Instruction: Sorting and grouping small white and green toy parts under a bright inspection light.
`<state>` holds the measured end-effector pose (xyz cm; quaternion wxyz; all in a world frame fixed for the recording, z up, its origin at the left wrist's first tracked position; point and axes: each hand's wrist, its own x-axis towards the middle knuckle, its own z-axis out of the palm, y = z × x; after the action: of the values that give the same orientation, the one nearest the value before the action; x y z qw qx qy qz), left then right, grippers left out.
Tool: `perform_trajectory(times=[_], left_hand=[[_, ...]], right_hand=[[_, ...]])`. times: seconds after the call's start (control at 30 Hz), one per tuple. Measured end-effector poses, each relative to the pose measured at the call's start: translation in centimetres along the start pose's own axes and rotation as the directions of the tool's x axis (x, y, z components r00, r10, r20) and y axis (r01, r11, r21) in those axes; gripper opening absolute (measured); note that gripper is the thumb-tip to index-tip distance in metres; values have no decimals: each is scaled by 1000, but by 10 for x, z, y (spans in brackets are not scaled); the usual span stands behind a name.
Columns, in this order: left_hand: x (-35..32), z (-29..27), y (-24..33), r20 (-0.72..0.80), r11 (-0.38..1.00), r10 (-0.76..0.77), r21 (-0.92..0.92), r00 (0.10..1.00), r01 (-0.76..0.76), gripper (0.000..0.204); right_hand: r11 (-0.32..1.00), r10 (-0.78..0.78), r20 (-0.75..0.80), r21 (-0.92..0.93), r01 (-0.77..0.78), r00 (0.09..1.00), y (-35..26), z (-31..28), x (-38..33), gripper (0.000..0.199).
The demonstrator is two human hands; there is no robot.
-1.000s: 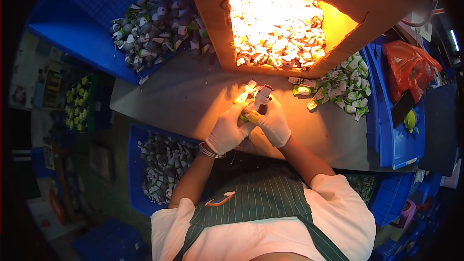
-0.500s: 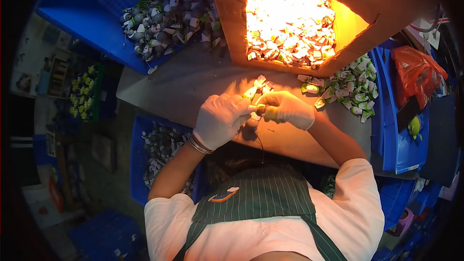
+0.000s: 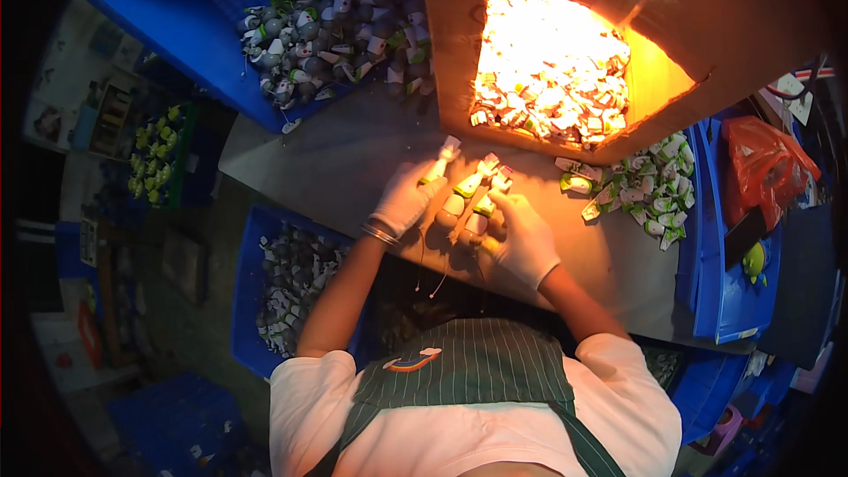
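Note:
My gloved left hand [image 3: 402,199] is closed round a small white and green toy figure [image 3: 448,150], whose top sticks out beyond the fingers. Beside it, on the grey worktable [image 3: 327,146], lies a second toy figure [image 3: 468,186] with a round grey end and a thin string. My gloved right hand [image 3: 527,243] curls round a third such figure [image 3: 484,205], thumb against its green band; its grey ball end points toward me. Something small and yellow shows at my right fingers, too unclear to name. Thin strings hang over the table's near edge.
A cardboard box [image 3: 455,79] with a brightly lit opening holds many white parts. To its right is a pile of white-green parts [image 3: 649,185] by a blue bin [image 3: 711,238]. Grey-balled figures fill a blue bin [image 3: 168,26] at far left; another blue bin [image 3: 247,300] stands below the table.
My hands have moved apart from each other, the left one slightly up and left, the right one down. Three figures now show side by side where the hands were together. The view has shifted slightly.

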<state>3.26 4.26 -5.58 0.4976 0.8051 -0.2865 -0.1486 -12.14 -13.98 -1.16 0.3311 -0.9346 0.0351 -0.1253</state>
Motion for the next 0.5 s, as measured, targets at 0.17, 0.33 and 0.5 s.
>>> perform_trajectory(times=[0.17,0.33,0.5], left_hand=[[-2,37,26,-56,997,-57,55,997,60,39],[-20,60,39,-132,995,-75,50,988,82,46],[39,30,26,-501,995,95,53,860,-79,26]], right_hand=[[876,385,76,285,-390,920,26,20,-5,54],[907,317,-23,299,-297,948,55,15,6,36],[969,219,-118,143,-202,968,64,3,-1,24]])
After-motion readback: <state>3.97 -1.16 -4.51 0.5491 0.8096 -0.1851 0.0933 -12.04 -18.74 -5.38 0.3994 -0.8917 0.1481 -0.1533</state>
